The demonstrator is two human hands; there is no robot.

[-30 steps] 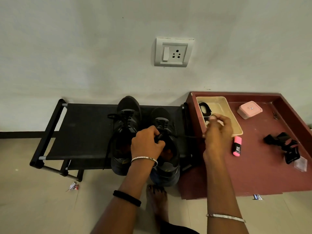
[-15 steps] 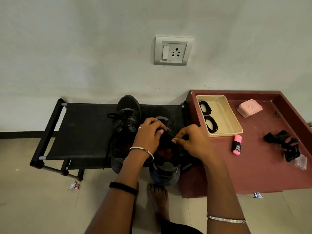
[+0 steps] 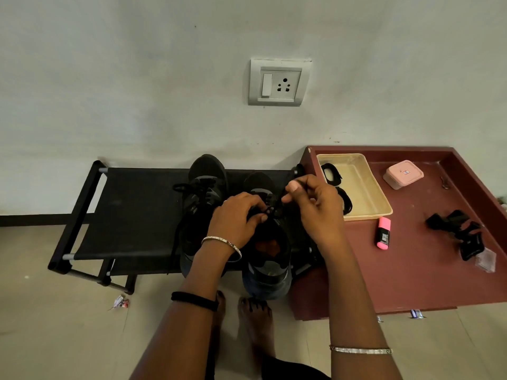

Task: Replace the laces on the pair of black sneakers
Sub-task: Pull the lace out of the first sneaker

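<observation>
Eyelet rows of the sneaker [image 3: 267,272] sit under left hand [image 3: 236,218] & right hand [image 3: 318,207], so I can't see which holes are laced. Black lace [image 3: 270,208] on black upper: can't trace it past the fingers [image 3: 295,186]. Left wrist hides pt of the other sneaker [image 3: 207,168]. Table [image 3: 411,270] cut off at frame's right edge. Highlighter [image 3: 383,236] label too small to read. Black bits [image 3: 463,234] near that edge: can't ID.

Black sneakers [image 3: 207,171], black fabric rack [image 3: 131,215] — maroon low table [image 3: 411,264], beige plastic tray [image 3: 356,182], pink-and-black highlighter [image 3: 383,233], pale pink square box [image 3: 403,174].
</observation>
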